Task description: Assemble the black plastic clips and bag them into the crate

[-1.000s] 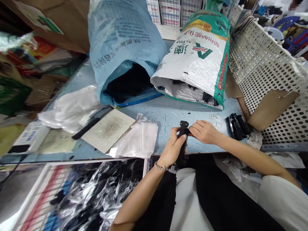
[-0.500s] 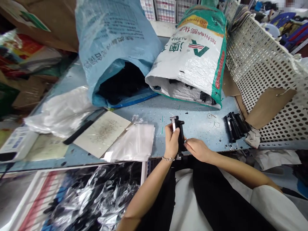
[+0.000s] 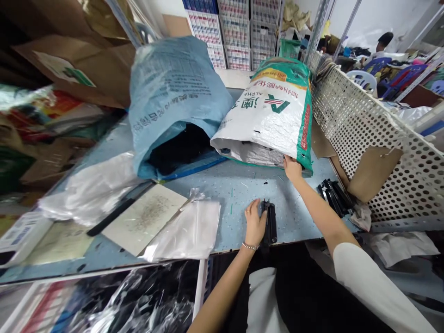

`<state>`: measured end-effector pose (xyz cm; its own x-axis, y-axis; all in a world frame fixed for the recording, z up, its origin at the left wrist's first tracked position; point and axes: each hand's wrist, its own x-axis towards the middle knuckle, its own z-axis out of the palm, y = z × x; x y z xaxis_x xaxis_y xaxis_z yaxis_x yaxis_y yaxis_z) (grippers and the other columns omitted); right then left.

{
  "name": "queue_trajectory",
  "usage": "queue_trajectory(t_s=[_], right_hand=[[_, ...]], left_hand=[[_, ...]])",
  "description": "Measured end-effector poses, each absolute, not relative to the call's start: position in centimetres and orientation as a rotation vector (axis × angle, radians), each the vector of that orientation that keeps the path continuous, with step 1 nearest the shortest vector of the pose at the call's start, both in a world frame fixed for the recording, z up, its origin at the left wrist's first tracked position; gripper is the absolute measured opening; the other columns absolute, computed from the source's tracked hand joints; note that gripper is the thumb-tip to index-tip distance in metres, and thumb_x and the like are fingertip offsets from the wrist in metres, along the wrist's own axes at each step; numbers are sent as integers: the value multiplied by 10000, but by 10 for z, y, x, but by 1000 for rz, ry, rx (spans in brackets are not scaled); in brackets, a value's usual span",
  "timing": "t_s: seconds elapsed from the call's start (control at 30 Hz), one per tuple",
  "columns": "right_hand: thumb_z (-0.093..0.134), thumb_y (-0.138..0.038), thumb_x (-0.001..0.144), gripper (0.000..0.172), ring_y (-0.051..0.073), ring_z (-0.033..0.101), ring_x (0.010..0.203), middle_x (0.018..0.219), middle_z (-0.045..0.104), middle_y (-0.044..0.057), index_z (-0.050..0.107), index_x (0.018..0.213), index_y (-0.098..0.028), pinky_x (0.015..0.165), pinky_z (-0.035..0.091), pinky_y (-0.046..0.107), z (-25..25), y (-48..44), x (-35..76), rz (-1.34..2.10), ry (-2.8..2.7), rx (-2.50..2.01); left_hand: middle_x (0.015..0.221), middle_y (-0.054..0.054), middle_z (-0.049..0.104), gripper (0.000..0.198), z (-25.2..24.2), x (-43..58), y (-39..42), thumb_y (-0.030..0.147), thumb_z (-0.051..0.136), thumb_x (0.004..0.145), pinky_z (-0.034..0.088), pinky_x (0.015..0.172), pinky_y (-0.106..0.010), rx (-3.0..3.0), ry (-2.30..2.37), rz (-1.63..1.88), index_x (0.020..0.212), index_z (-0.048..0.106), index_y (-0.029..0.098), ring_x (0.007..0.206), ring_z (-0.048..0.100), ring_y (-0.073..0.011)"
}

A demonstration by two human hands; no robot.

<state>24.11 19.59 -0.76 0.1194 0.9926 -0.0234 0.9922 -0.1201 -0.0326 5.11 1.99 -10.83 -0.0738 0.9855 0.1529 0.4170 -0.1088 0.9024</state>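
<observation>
My left hand [image 3: 255, 225], a bracelet at its wrist, rests on the blue worktop, thumb and fingers apart. Its thumb side is against a long, narrow black piece [image 3: 270, 223] lying at the front edge; the exact kind of piece does not show. My right hand [image 3: 293, 169] is at the mouth of a white and green woven sack [image 3: 267, 115], its fingertips hidden inside. Further right, a small pile of similar black pieces [image 3: 335, 196] lies on the worktop.
A blue sack [image 3: 173, 88] with dark contents stands left of the white one. Clear plastic bags [image 3: 194, 229] and a stained board [image 3: 147, 217] lie on the left. A perforated white panel [image 3: 367, 125] borders the right side. Black pieces in plastic [image 3: 138, 296] fill a container below.
The black piece, earlier held up between both hands, now lies on the worktop beside my left hand. My right hand has moved forward to the white sack. The view has tilted up.
</observation>
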Motion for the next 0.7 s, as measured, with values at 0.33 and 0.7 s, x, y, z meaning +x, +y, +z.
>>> queue_trajectory(t_s=[0.33,0.7], right_hand=[[456,-205,1009,463,255,538,1302,1492,477,109,468,1456,-325,1026,504,455,-48,10,199,322,-2078,-952],[429,-354,1033,221,235,569,908,974,618,98,572,1095,-198,785,516,392,10,60,198,249,-2189,-993]], left_hand=[[1037,-122,716,615,-37,45,56,630,704,776,553,843,-358,416,736,1163,1134,651,134,895,699,-214],[817,15,592,509,-10,15,5,452,811,742,468,632,-237,708,849,975,1106,577,185,688,553,-113]])
